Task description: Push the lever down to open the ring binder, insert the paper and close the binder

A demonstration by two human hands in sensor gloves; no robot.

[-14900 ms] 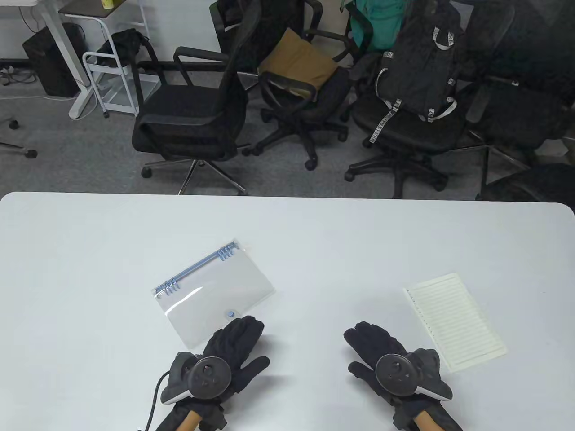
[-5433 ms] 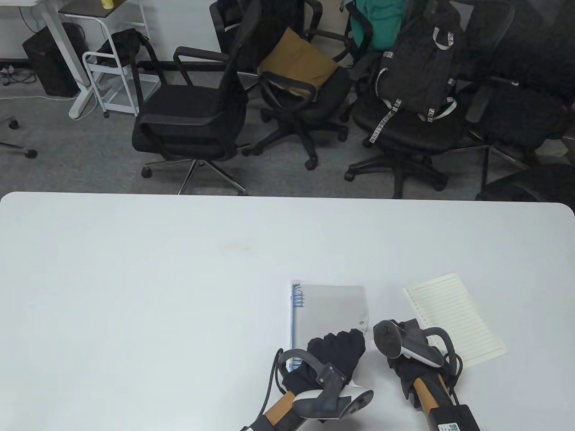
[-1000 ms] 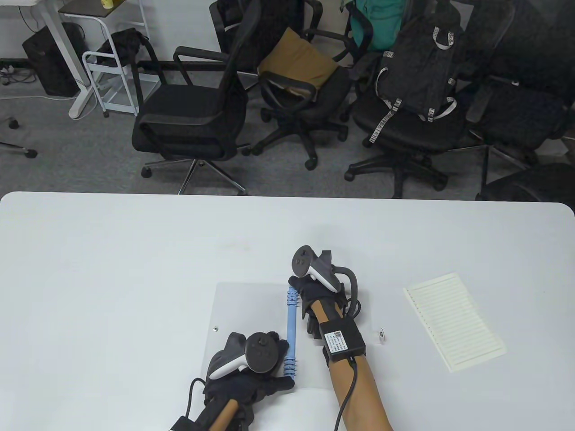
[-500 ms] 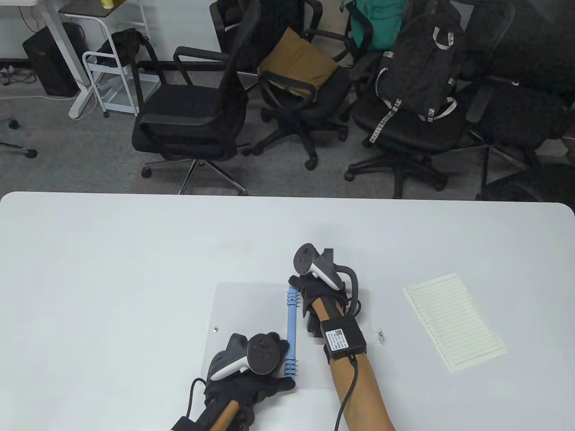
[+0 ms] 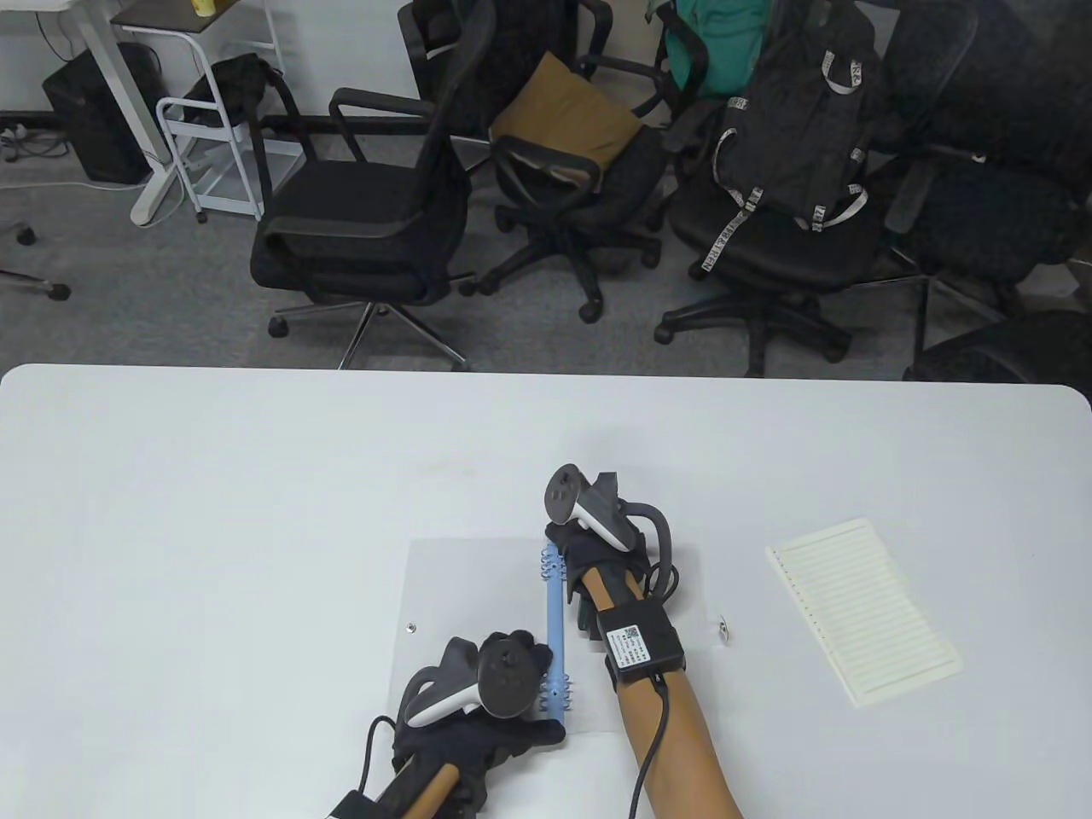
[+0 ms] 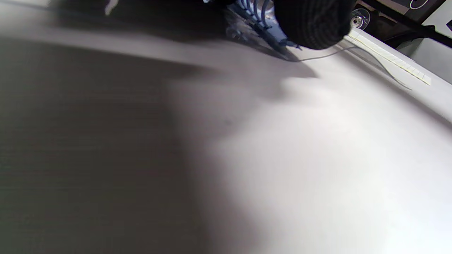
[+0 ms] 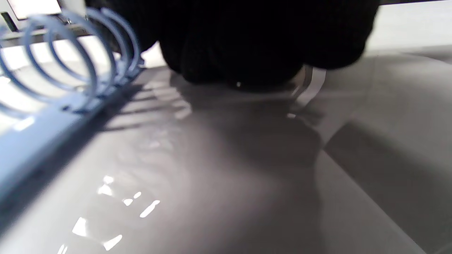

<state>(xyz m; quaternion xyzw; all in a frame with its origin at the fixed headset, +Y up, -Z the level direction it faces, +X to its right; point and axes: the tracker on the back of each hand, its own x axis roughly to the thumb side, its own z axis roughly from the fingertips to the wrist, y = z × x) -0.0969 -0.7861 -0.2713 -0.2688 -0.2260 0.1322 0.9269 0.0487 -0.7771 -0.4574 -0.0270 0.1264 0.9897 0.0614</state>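
The clear binder (image 5: pixel 465 597) lies opened flat on the table, its blue spine (image 5: pixel 555 623) running away from me. Both ring groups (image 5: pixel 559 695) stand split, prongs splayed to either side. My left hand (image 5: pixel 537 691) brackets the spine's near end, fingers curled beside it and thumb lying across below it. A left fingertip (image 6: pixel 310 24) sits right by the rings (image 6: pixel 259 14). My right hand (image 5: pixel 565 556) curls over the far end of the spine. Its fingers (image 7: pixel 247 42) rest on the cover next to open ring arcs (image 7: pixel 70 53). The lined paper (image 5: pixel 862 610) lies apart at the right.
Snap studs (image 5: pixel 410 628) (image 5: pixel 723 631) mark the outer edges of both covers. Office chairs (image 5: pixel 367 213) and a black backpack (image 5: pixel 793 128) stand beyond the table's far edge. The sheet's edge (image 6: pixel 388 58) shows far off in the left wrist view.
The rings at both ends have sprung apart, their prongs now sticking out to both sides. My right hand has shifted slightly left; my left hand has edged right along the near end.
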